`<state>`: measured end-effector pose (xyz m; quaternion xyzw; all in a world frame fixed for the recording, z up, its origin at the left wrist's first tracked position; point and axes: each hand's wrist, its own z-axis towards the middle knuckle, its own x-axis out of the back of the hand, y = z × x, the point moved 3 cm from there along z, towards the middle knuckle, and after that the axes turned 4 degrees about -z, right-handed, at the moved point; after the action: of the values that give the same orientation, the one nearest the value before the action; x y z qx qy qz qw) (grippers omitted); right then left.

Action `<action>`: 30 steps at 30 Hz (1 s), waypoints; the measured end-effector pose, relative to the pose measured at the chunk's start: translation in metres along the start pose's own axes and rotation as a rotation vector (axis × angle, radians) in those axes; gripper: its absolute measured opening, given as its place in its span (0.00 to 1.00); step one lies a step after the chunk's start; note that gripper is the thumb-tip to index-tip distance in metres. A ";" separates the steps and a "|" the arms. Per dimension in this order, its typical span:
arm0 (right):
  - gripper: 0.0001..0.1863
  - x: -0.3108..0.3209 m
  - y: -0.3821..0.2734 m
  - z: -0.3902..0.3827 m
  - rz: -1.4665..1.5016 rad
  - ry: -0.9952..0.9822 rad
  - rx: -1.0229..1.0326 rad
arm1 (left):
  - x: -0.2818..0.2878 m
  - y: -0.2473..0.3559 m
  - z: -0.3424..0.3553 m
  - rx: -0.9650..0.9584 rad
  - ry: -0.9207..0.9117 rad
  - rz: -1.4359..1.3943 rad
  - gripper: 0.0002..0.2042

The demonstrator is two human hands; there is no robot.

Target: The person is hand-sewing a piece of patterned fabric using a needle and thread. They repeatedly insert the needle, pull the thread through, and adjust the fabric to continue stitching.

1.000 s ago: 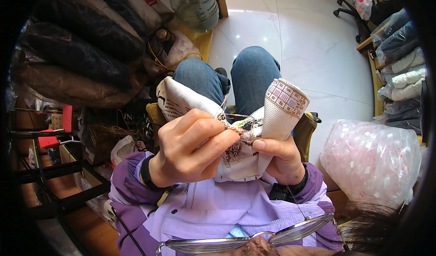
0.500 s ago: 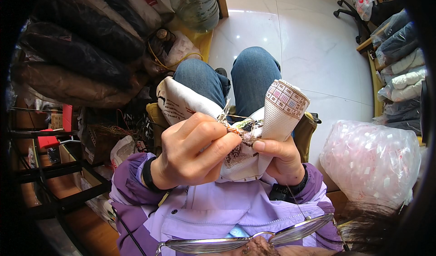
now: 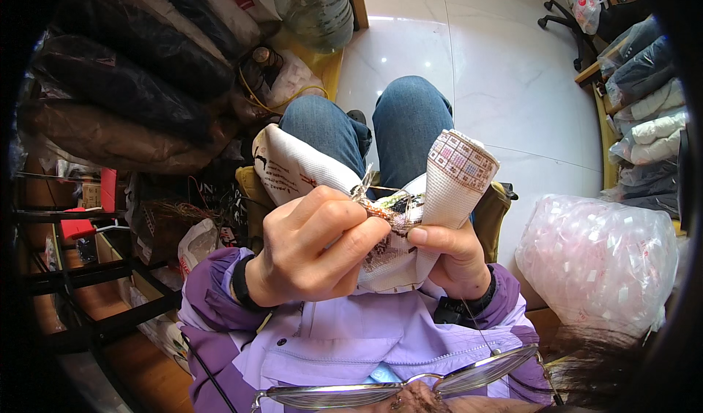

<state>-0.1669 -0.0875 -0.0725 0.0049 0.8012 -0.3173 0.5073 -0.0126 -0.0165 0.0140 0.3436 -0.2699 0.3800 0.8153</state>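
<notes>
Over my lap lies a white cross-stitch cloth [image 3: 300, 165], partly stitched in brown, orange and dark threads, with a printed colour grid on its rolled right end. My left hand [image 3: 311, 244] is closed in a pinch against the stitched middle; whatever sits between its fingertips is hidden. Loose thread ends [image 3: 364, 181] stick up just beyond those fingers. My right hand [image 3: 458, 255] grips the rolled part of the cloth, thumb on the near side and the other fingers behind it, out of sight.
Dark garments in plastic [image 3: 132, 83] are stacked at the left, above a black rack [image 3: 95, 303]. A large clear bottle [image 3: 315, 10] stands at the far left. To the right sit a bulging plastic bag [image 3: 600, 259] and shelves of wrapped clothes [image 3: 648, 120].
My left hand has shifted very slightly, its knuckles a little lower, still pinching at the stitched area. My right hand and the cloth stay in place.
</notes>
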 end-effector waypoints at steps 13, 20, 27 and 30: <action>0.25 0.001 0.001 -0.001 -0.003 0.014 0.012 | 0.000 0.006 0.002 -0.080 -0.012 0.081 0.18; 0.25 0.000 0.000 -0.001 -0.021 0.014 0.001 | -0.001 0.008 0.003 -0.071 -0.021 0.079 0.18; 0.26 -0.001 -0.001 -0.001 -0.018 -0.001 0.007 | -0.002 0.010 0.003 -0.078 -0.012 0.104 0.18; 0.25 -0.002 -0.002 -0.002 -0.021 0.023 0.028 | -0.003 0.017 -0.001 -0.087 -0.029 0.130 0.19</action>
<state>-0.1684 -0.0874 -0.0697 0.0071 0.8024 -0.3336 0.4948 -0.0280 -0.0086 0.0170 0.2951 -0.3195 0.4151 0.7991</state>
